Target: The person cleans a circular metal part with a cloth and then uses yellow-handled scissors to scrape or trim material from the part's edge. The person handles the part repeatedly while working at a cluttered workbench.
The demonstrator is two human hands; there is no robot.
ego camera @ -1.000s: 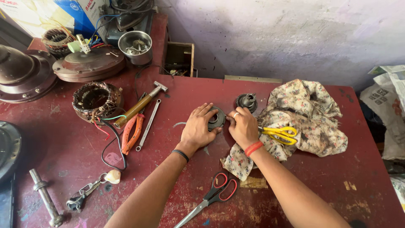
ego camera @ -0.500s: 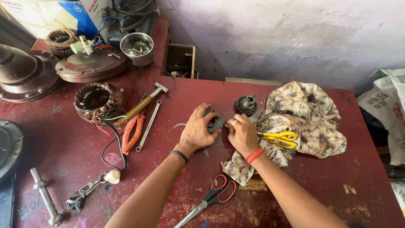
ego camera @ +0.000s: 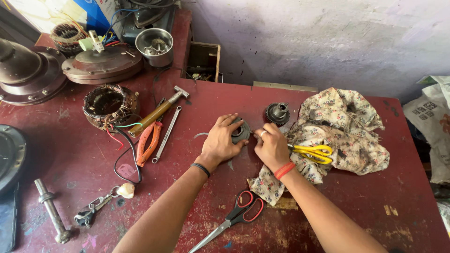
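- At the back of the red table, one steel bowl stands upright; small metal parts lie inside it, too small to tell apart.
- Beside the bowl, one open wooden box holds dark oddments that cannot be made out.
- Count of cutting tools: two pairs of scissors, one red-handled pair near the front edge, one yellow-handled pair lying on the floral cloth.
- Count of other tools: one hammer, one spanner, one orange-handled pliers.
- Two wound motor coils: one left of the hammer, one at the far left rear.
- One toothed gear stands apart, just beside the cloth.
- Dark round metal part: ring-shaped, grey, worn, resting at mid-table between both hands.
- Left hand: fingers curled over the part's left side, gripping it.
- Right hand: fingertips pinched against the part's right edge; a ring shows on one finger.
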